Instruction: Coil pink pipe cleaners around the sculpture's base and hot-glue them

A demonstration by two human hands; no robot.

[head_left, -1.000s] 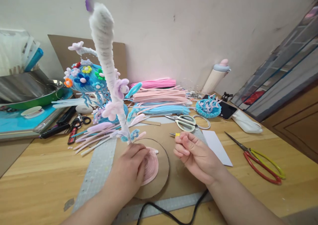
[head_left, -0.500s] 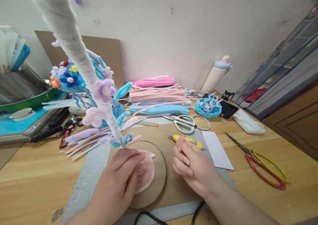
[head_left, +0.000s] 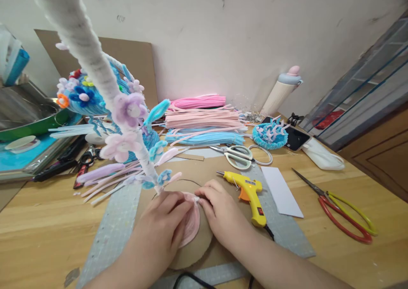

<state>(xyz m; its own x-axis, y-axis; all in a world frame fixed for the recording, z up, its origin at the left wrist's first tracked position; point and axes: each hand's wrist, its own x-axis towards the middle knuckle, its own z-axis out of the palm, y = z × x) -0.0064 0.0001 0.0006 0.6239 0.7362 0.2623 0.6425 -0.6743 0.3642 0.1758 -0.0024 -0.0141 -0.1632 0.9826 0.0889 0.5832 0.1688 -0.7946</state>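
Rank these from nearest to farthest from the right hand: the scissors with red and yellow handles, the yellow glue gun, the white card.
1. Yellow glue gun: just right of the right hand.
2. White card: right of the gun.
3. Red-and-yellow-handled scissors: rightmost.

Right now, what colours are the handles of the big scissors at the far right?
Red and yellow-green, clearest in the head view.

Wooden table [head_left: 347, 191], grey cutting mat [head_left: 116, 221], red-and-yellow-handled scissors [head_left: 331, 210]
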